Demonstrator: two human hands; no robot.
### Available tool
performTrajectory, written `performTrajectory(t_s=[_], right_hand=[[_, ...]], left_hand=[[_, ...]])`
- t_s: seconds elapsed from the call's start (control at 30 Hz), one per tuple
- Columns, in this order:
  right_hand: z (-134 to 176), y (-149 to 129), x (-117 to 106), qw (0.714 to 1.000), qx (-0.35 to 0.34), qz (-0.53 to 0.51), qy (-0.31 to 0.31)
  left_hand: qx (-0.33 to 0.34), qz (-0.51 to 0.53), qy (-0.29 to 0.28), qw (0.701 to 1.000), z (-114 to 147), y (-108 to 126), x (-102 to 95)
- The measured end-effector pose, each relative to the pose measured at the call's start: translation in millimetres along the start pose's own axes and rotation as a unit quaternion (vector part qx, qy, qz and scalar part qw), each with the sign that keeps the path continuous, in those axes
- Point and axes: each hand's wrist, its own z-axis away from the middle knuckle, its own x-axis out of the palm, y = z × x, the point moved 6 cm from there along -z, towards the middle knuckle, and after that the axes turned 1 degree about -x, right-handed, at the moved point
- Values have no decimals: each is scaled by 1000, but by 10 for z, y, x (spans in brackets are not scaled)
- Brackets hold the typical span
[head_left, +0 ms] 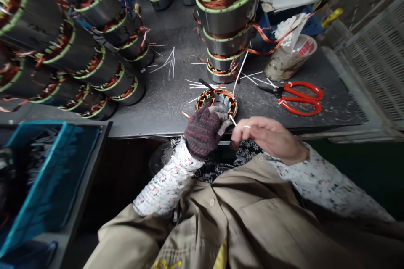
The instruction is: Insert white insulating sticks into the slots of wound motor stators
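Note:
At the table's front edge sits a small wound stator [234, 101], a ring with copper windings and a pale green insulating rim. My left hand [204, 129], in a dark striped knit glove with pale fingertips, is closed over its near left side. A thin white tie cord [232, 120] runs from the near right rim of the ring to my bare right hand [269, 135], whose fingers are pinched on it. Another length of the cord rises from the ring's far right side. A dark sleeve [205, 85] on a wire sticks up at the back.
Stacked stators [225, 19] stand just behind, and more stacks [121, 86] fill the left. Red-handled scissors [288, 88] lie to the right, near a plastic jar [284, 63]. Cut cord pieces [173, 63] are scattered about. A teal crate [77, 176] stands lower left.

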Motion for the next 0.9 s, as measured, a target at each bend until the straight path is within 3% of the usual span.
performTrajectory(t_s=[0.07,0.13,0.3,0.4,0.5,0.6,0.67,0.77,0.9], right_hand=[[79,37,-73,997,40,-27,53],[62,-34,-139,993,30,-47,109],[-539,-101,-158,976,-74,-69,192],[-753,57,-133,971,-60,68,220],[-497,40,-133,909,-156,271,275],[-174,101,-50,863,-224,385,239],[-90,201,6,859,-231,416,190],[-90,286,32,850,-238,434,180],[-150,320,40,858,-207,430,189]], left_hand=[[13,-15,11,1000,12,16,6],[14,-36,25,999,19,60,52],[0,-91,25,996,8,245,260],[33,-99,-13,994,-28,318,242],[76,-136,-42,987,-50,255,54],[90,-144,-97,981,-61,25,-104],[104,-111,-157,976,-81,-128,-129],[129,-79,-233,961,-158,-255,-122],[177,-98,-234,951,-292,-218,-162]])
